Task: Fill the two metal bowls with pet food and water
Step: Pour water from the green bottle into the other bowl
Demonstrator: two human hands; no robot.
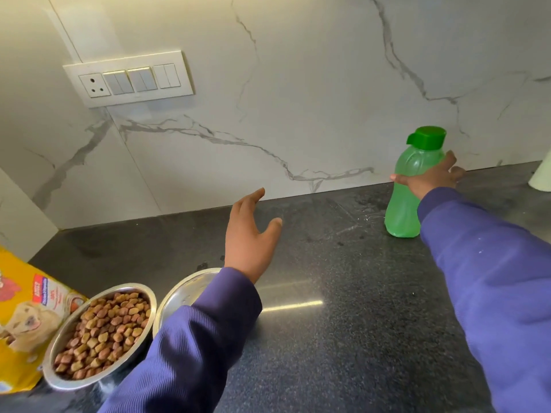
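Note:
Two metal bowls stand side by side at the lower left of the dark counter. The left bowl (59,380) is full of brown kibble. The right bowl (179,296) looks empty and is partly hidden under my left sleeve. My left hand (249,238) hovers open above the counter just beyond that bowl, holding nothing. At the back right, a green plastic water bottle (407,192) with a closed green cap stands upright near the wall, and my right hand (432,177) wraps around its middle.
A yellow pet food bag (24,317) lies at the far left against the kibble bowl. The marble wall carries a switch and socket panel (128,79). A white object (541,177) shows at the right edge. The dark counter (328,308) stretches between the bowls and bottle.

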